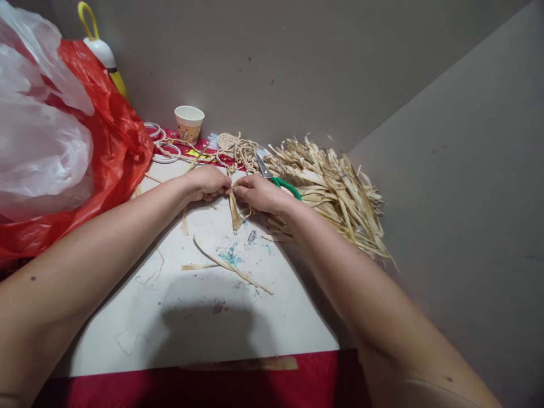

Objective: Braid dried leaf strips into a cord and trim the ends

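My left hand (210, 182) and my right hand (257, 192) meet over the far part of the white board, fingers pinched close together. Both grip dried straw strips (234, 212) whose loose ends hang down between them. Behind the hands, a braided straw cord (238, 148) lies coiled in a pile and trails toward my fingers. Green-handled scissors (287, 186) rest just beyond my right hand, blades pointing up and left. Fingertips partly hide how the strips cross.
A heap of dried straw strips (331, 192) lies at the right against the wall. Loose strips (229, 265) lie on the white board (204, 334). A paper cup (189, 123) and white rings (168, 153) stand at the back, left of the cord. Red and white plastic bags (110, 124) bulge at left.
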### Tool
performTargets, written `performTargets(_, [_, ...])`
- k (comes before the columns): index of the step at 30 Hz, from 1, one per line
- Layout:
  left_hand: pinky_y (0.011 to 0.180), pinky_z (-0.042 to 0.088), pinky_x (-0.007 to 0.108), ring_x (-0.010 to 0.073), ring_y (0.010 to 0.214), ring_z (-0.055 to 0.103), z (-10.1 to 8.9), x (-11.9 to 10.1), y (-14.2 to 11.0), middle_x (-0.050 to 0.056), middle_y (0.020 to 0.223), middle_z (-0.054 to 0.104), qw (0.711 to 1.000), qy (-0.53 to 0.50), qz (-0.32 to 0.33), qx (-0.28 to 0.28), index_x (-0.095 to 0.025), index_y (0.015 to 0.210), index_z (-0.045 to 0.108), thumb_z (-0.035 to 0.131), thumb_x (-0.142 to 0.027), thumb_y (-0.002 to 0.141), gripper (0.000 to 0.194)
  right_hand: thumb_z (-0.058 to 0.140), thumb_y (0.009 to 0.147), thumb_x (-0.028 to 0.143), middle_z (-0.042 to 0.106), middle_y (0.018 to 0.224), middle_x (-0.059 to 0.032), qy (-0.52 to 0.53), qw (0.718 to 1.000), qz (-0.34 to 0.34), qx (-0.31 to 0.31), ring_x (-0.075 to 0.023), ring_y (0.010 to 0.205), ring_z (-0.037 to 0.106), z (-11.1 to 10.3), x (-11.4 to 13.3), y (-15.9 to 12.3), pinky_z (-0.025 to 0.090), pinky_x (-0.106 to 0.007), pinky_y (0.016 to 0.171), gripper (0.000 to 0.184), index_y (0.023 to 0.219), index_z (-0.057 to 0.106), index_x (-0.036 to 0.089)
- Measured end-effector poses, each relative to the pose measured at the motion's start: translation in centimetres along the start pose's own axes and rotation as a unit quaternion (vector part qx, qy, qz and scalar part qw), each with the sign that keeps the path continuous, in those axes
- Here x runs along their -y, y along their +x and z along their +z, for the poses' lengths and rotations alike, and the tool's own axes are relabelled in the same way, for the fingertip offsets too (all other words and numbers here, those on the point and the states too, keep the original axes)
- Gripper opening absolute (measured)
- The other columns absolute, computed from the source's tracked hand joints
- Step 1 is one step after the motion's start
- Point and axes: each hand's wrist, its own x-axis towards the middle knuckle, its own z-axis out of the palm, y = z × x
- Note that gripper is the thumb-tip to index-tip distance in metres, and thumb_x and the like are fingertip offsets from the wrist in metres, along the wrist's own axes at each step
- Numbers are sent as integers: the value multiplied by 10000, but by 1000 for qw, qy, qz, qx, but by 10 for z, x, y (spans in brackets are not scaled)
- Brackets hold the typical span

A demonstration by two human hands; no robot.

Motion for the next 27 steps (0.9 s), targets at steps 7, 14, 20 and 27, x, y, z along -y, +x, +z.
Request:
performTargets(7, [418,142,229,44,352,220,4,0,-6,-68,382,279,999,-14,25,-36,-168,536,453,531,-155,772,249,482,845,165,475,562,37,-6,999,16,-49,-88,532,399,3,1,1,295,-217,547,160,690,517,155])
performTargets(14, [432,158,238,51,364,229,3,1,-6,-63,392,291,998,-13,36,-42,-166,527,471,554,-161,750,238,543,807,194,507,507,35,67,992,12,-109,-75,454,409,10,-7,2,314,-200,486,171,642,539,151])
performTargets(20, [417,155,242,54,354,233,5,1,-6,-61,376,298,998,-9,42,-46,-171,511,461,564,-158,738,249,548,797,175,547,480,7,206,973,48,-91,-81,405,451,14,-12,5,319,-182,399,189,614,584,143])
performTargets(27, [411,166,236,54,352,240,5,1,-6,-59,370,306,997,-4,41,-58,-171,503,455,574,-153,728,255,535,749,30,598,542,18,250,957,78,-126,-100,480,568,17,0,2,428,-179,469,137,724,533,165])
